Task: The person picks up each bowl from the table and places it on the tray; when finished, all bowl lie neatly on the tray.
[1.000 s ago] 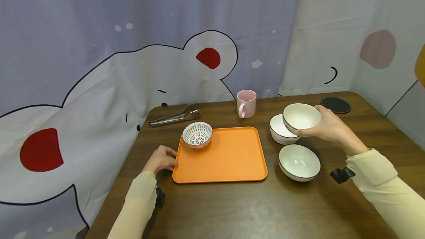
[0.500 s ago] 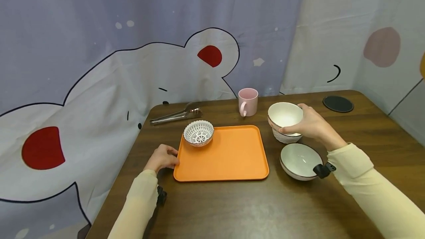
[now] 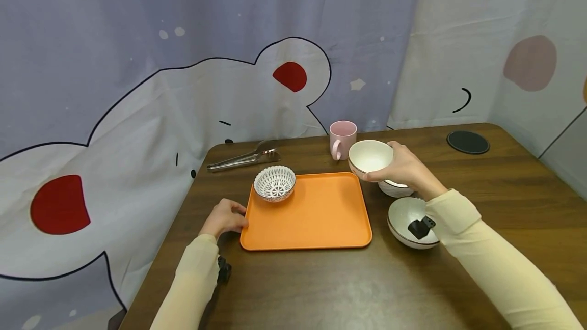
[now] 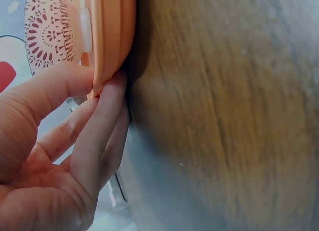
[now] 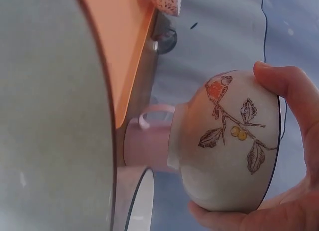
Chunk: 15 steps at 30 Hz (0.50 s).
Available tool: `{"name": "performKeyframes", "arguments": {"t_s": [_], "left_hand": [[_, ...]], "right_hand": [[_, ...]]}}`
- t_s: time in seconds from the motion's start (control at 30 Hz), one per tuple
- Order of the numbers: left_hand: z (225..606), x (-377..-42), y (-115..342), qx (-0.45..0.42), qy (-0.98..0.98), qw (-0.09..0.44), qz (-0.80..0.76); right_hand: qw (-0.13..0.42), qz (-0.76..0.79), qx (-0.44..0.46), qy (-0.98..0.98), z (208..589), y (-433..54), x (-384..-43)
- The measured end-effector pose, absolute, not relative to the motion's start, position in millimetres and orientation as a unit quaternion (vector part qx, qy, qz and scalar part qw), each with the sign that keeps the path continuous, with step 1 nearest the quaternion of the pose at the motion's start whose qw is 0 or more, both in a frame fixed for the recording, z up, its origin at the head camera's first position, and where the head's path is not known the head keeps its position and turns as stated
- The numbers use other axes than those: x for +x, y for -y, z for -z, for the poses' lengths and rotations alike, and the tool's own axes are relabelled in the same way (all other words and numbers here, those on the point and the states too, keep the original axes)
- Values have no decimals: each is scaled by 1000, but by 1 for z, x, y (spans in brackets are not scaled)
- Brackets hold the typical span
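Note:
My right hand (image 3: 403, 168) grips a white bowl (image 3: 370, 157) by its side, held in the air near the tray's far right corner. A bird and a leafy branch decorate this bowl (image 5: 234, 141) in the right wrist view. At the left, my left hand (image 3: 225, 218) pinches the rim of the orange tray (image 3: 316, 218), thumb above and fingers below in the left wrist view. A patterned bowl (image 3: 274, 184) with a scalloped rim stands in the tray's far left corner. Partly behind my right hand is a white textured bowl (image 3: 395, 189).
Another white bowl (image 3: 408, 218) with a dark rim sits right of the tray, partly hidden by my right wrist's camera. A pink mug (image 3: 342, 140) stands at the back. Metal tongs (image 3: 243, 160) lie at the back left, a black round coaster (image 3: 468, 142) at the back right.
My right hand has carried the white bowl leftward, past the textured bowl to beside the tray's far right corner. My left hand keeps its hold on the tray rim.

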<state>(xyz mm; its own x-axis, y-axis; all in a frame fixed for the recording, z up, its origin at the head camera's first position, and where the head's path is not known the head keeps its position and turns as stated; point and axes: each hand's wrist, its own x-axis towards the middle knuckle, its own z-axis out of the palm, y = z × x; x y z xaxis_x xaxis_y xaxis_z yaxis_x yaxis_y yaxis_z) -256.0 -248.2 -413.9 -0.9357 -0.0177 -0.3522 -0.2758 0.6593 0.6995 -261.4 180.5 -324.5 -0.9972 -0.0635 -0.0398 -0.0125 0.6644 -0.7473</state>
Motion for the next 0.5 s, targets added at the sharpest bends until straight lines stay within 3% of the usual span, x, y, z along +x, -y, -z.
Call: {"name": "performKeyframes", "arguments": {"t_s": [0.5], "left_hand": [[413, -256, 249, -73, -894, 157, -414]], "right_hand": [[46, 423, -32, -904, 341, -151, -276]]}}
